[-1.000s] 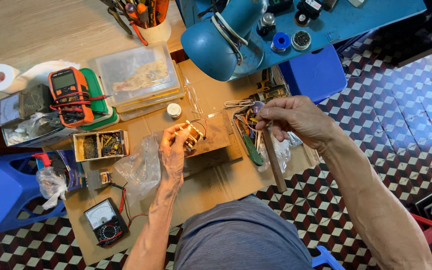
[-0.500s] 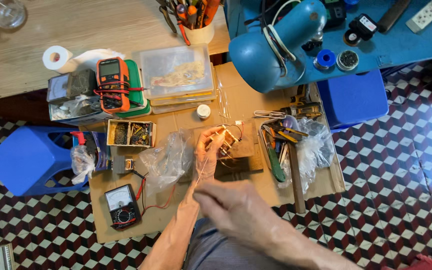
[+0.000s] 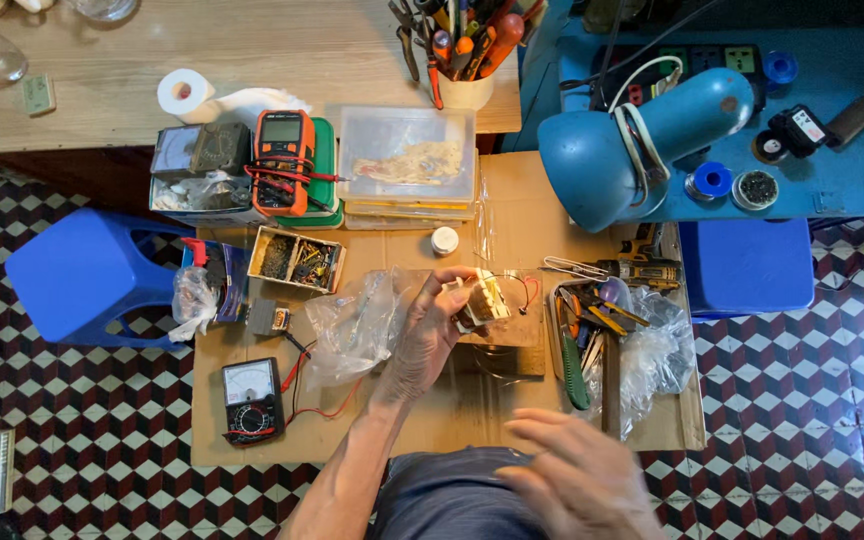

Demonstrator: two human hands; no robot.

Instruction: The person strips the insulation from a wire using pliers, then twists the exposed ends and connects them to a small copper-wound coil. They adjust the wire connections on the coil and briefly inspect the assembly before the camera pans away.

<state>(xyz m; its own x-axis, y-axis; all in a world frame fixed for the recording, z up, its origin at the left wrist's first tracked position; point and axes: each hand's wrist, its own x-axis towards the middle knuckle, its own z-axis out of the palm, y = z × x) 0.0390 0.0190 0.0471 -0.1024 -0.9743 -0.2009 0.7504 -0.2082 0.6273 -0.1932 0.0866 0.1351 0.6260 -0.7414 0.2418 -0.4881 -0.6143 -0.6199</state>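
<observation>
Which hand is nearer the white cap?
Left. The left hand holds a small transformer just below the white cap. The right hand, blurred, is far lower, near the person's lap.

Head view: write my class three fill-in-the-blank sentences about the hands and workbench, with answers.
1. The left hand holds a small ____ wound component.
2. The blurred right hand holds ____.
3. The desk lamp is coloured ____.
4. The orange multimeter lies ____ of the left hand.

Answers: cream; nothing; blue; left
</observation>
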